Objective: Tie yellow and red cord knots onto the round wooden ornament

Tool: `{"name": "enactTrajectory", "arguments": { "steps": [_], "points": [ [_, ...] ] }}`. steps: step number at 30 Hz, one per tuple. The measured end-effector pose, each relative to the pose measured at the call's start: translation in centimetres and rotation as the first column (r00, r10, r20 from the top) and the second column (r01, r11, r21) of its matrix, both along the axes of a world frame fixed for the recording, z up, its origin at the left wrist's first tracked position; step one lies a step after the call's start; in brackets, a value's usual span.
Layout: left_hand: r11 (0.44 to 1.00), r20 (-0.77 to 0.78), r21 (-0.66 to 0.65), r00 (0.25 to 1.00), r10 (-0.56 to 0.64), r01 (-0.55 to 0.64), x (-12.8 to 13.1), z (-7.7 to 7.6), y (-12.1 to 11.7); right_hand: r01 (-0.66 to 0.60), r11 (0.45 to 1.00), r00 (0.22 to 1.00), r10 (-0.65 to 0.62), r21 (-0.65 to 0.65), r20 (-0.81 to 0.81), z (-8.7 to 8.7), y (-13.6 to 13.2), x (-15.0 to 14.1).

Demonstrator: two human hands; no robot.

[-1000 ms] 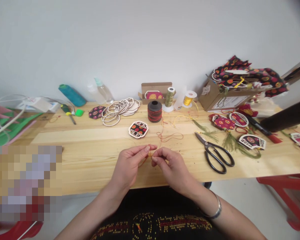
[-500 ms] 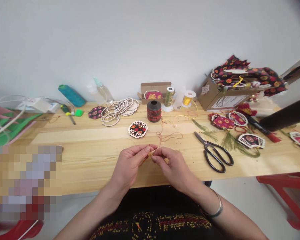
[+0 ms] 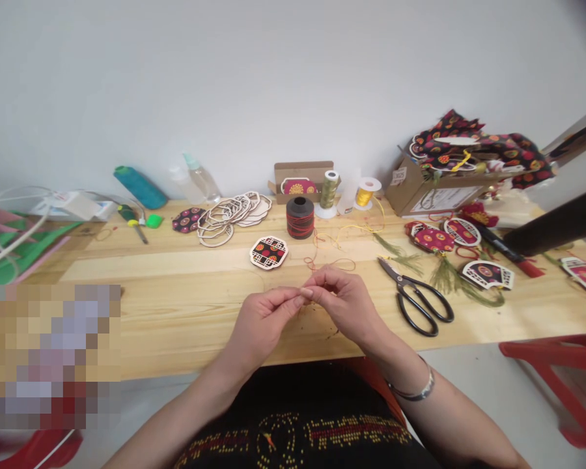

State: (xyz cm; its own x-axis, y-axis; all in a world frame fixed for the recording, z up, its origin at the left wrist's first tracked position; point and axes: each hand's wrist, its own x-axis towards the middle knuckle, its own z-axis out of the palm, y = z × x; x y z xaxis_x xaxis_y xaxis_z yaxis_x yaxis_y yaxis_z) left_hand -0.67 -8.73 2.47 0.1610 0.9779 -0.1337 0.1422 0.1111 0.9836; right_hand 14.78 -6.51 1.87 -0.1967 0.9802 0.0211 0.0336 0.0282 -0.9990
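My left hand (image 3: 258, 319) and my right hand (image 3: 349, 306) meet over the front of the table, fingertips touching in a pinch. Between them is a thin thread, mostly hidden by the fingers. Loose red thread (image 3: 309, 262) lies just beyond my right hand, close to a dark spool wound with red thread (image 3: 300, 219). Ahead of my left hand lies a wood-framed ornament (image 3: 269, 252) with patterned fabric. Black-handled scissors (image 3: 417, 296) rest to the right of my right hand, blades partly apart.
Cut-out wooden frames (image 3: 217, 228), a teal thread cone (image 3: 139, 187) and a spray bottle (image 3: 202, 177) stand back left. Green (image 3: 329, 195) and yellow (image 3: 366, 192) spools stand near the wall. A fabric-filled cardboard box (image 3: 434, 189), tasselled ornaments (image 3: 432, 239) and a black post (image 3: 551, 221) occupy the right.
My hands have come together. The right hand moved up and left until its fingertips meet the left hand's, and the left shifted slightly right. The view has turned slightly.
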Motion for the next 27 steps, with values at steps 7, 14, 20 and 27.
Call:
{"name": "enactTrajectory", "arguments": {
  "steps": [7,14,20,27],
  "points": [
    [0.999,0.067,-0.024,0.997,-0.037,0.039,0.14,-0.27,0.12,-0.045,0.999,0.998,0.046,-0.006,0.039,0.02,0.1,-0.1],
    [0.994,0.216,-0.091,0.976,-0.032,0.053,0.24,-0.65,0.01,0.002,1.0,0.996,-0.004,0.025,0.084,0.09,0.44,0.05],
    [0.997,0.141,-0.075,0.99,-0.017,0.028,0.38,-0.73,-0.06,0.006,1.0,0.998,-0.008,0.019,0.06,-0.04,0.54,-0.09],
    [0.997,0.126,-0.073,0.992,0.024,-0.015,0.22,-0.72,0.0,0.027,0.999,1.0,-0.027,-0.031,-0.009,-0.32,0.22,0.11]
  ]
}}
